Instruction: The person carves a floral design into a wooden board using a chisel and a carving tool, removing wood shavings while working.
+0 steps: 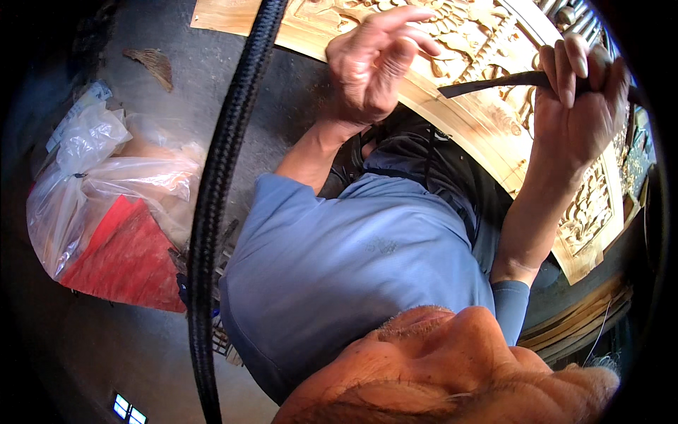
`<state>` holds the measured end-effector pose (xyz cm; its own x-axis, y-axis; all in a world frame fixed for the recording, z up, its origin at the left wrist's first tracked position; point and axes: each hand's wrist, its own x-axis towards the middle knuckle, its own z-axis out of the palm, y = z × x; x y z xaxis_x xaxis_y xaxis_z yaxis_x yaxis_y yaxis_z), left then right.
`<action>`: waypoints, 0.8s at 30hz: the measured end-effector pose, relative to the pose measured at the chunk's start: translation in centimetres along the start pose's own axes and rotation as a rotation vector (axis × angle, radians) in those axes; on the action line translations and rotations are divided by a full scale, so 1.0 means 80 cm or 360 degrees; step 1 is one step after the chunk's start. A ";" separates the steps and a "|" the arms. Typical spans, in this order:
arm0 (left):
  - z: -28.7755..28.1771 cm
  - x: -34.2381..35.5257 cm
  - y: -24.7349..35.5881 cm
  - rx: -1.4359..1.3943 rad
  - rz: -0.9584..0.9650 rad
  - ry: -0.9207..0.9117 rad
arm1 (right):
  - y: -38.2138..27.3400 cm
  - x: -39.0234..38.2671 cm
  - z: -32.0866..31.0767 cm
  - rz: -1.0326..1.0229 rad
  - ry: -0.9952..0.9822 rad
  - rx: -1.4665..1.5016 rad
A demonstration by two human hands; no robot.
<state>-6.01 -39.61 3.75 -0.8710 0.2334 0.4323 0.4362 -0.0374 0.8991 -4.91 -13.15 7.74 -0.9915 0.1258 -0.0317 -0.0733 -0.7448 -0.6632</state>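
Note:
A dark, narrow carving chisel (494, 83) with a slanted tip is gripped in my right hand (575, 106). Its tip points left, above the pale wooden panel (459, 120); whether it touches the wood I cannot tell. The panel has a plain border around deep relief carving (452, 35). My left hand (371, 67) is held over the panel's near edge, its fingers loosely bent and apart, with nothing visible in them. The part of the chisel behind my right fingers is hidden.
Several tools (583, 21) lie beyond the panel at upper right. A black braided cable (226, 127) crosses the view. At left are a clear plastic bag (63, 205), a red sheet (127, 261) and a wood scrap (152, 65). Wooden strips (579, 321) lie at lower right.

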 end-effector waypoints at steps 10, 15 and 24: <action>-0.034 0.009 0.002 0.0194 0.0251 -0.0120 | 0.035 0.024 0.013 0.0055 0.0204 -0.0073; -0.042 -0.013 -0.009 0.0156 0.0293 0.0069 | 0.055 0.030 0.058 0.0001 0.0478 -0.0216; -0.038 -0.031 -0.009 0.0260 -0.0020 0.0167 | 0.072 0.025 0.070 -0.0297 0.0692 -0.0439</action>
<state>-4.88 -43.08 2.24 -0.8916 0.1297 0.4339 0.4488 0.1254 0.8848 -7.90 -20.83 8.02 -0.8245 0.5421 -0.1625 -0.1548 -0.4921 -0.8567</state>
